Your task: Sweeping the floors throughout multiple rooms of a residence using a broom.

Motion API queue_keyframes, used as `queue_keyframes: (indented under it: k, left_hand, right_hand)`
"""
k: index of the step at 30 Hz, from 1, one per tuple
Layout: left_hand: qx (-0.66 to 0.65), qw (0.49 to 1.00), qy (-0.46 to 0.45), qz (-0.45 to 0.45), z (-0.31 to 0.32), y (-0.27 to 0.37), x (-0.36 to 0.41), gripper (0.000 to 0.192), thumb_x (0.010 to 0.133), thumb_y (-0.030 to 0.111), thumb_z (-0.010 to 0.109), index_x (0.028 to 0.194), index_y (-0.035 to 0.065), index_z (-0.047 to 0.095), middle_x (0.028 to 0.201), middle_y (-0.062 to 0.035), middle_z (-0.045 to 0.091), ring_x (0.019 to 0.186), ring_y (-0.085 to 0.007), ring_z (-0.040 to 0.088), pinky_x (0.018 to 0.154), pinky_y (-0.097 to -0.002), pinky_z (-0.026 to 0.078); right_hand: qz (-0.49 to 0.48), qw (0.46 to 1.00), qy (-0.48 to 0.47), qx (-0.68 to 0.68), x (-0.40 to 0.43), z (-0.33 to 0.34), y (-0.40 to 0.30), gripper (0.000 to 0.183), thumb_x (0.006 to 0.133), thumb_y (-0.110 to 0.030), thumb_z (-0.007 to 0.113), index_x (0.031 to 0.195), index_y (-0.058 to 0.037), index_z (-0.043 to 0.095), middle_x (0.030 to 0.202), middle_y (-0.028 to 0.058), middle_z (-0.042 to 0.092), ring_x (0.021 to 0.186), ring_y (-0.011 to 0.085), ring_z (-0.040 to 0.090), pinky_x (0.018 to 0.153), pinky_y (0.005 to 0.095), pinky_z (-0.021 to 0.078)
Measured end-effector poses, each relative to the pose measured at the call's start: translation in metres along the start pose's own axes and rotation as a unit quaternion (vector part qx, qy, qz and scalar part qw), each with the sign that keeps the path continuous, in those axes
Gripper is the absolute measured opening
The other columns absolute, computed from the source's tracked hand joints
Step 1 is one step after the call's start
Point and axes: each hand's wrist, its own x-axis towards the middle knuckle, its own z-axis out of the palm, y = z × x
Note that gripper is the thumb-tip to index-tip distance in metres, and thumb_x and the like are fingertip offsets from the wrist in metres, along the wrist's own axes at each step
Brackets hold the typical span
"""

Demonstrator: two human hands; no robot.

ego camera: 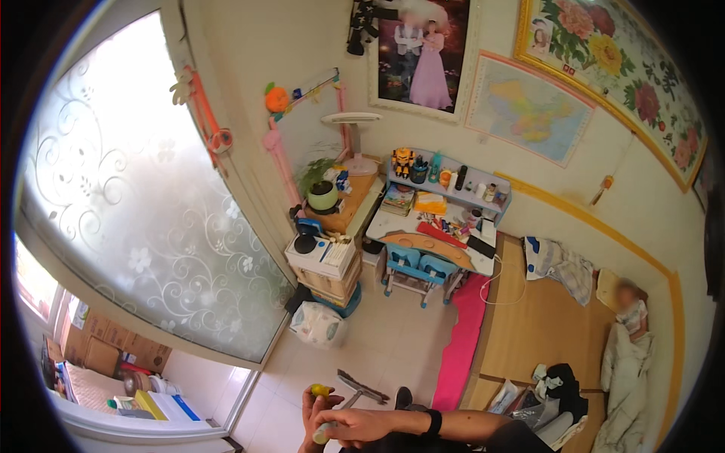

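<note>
Low in the head view, my right hand (362, 423), with a black band on its wrist, is closed around a broom's pale handle (324, 434) near its top end. The broom head (362, 387), with dark bristles, is down by the tiled floor, next to my dark shoe (403, 397). Just left of the handle, my left hand (310, 412) holds a small yellow object (319, 390) at its fingertips; what it is exactly cannot be made out. Part of my left hand is hidden behind the right hand and the handle.
Ahead stands a cluttered child's desk (380, 229) with a blue chair (420, 264). Stacked boxes (323, 263) and a white plastic bag (317, 324) sit left of it. A frosted glass door (164, 215) is at left. A person (630, 317) lies on the bed (532, 323).
</note>
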Motion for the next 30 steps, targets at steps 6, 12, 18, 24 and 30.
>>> queue_keyframes:
  k: [6, 12, 18, 24, 30]
  left_hand:
    - [0.027, 0.999, -0.031, 0.017, 0.066, 0.003, 0.059, 0.028, 0.088, 0.024, 0.035, 0.108, 0.0062, 0.031, 0.096, -0.0164, 0.047, 0.049, -0.0119, 0.048, 0.041, -0.0212, 0.04]
    - [-0.061, 0.997, -0.053, -0.01, 0.108, 0.01, 0.132, 0.027, 0.087, 0.023, 0.031, 0.107, 0.0061, 0.031, 0.093, -0.0191, 0.048, 0.038, -0.0165, 0.046, 0.035, -0.023, 0.039]
    - [-0.089, 0.992, -0.084, -0.032, 0.131, 0.011, 0.202, 0.027, 0.088, 0.027, 0.03, 0.107, 0.0091, 0.035, 0.092, -0.0197, 0.047, 0.034, -0.0185, 0.046, 0.031, -0.0242, 0.035]
    - [-0.043, 0.996, -0.081, 0.001, 0.166, 0.022, 0.241, 0.03, 0.086, 0.025, 0.032, 0.107, 0.0032, 0.033, 0.089, -0.0235, 0.047, 0.034, -0.0192, 0.046, 0.033, -0.0232, 0.037]
    - [0.022, 0.998, -0.018, 0.048, 0.198, 0.012, 0.272, 0.039, 0.087, 0.033, 0.035, 0.111, 0.0026, 0.032, 0.089, -0.0197, 0.047, 0.032, -0.0154, 0.045, 0.03, -0.0223, 0.036]
  right_hand:
    - [-0.023, 0.999, 0.014, 0.02, -0.035, -0.062, -0.061, 0.041, 0.087, -0.038, 0.041, 0.115, -0.0089, 0.035, 0.06, 0.0025, 0.047, 0.044, 0.0078, 0.045, 0.043, 0.019, 0.0364]
    - [-0.303, 0.903, 0.016, 0.303, -0.117, -0.084, -0.172, 0.046, 0.083, -0.038, 0.048, 0.106, 0.0022, 0.048, 0.076, 0.0066, 0.055, 0.057, 0.0097, 0.052, 0.046, 0.0195, 0.0394]
    - [-0.267, 0.928, -0.027, 0.257, -0.135, -0.11, -0.211, 0.066, 0.081, -0.055, 0.034, 0.11, 0.0039, 0.041, 0.079, 0.0081, 0.053, 0.048, 0.0081, 0.047, 0.042, 0.017, 0.035]
    - [-0.288, 0.911, -0.029, 0.294, -0.143, -0.165, -0.231, 0.063, 0.082, -0.054, 0.029, 0.099, 0.0047, 0.045, 0.069, 0.0065, 0.05, 0.039, 0.0033, 0.039, 0.038, 0.0165, 0.0312]
    - [-0.255, 0.906, -0.061, 0.333, -0.173, -0.238, -0.24, 0.053, 0.086, -0.046, 0.033, 0.096, 0.0041, 0.047, 0.067, 0.0052, 0.05, 0.038, 0.0032, 0.039, 0.037, 0.0166, 0.0306]
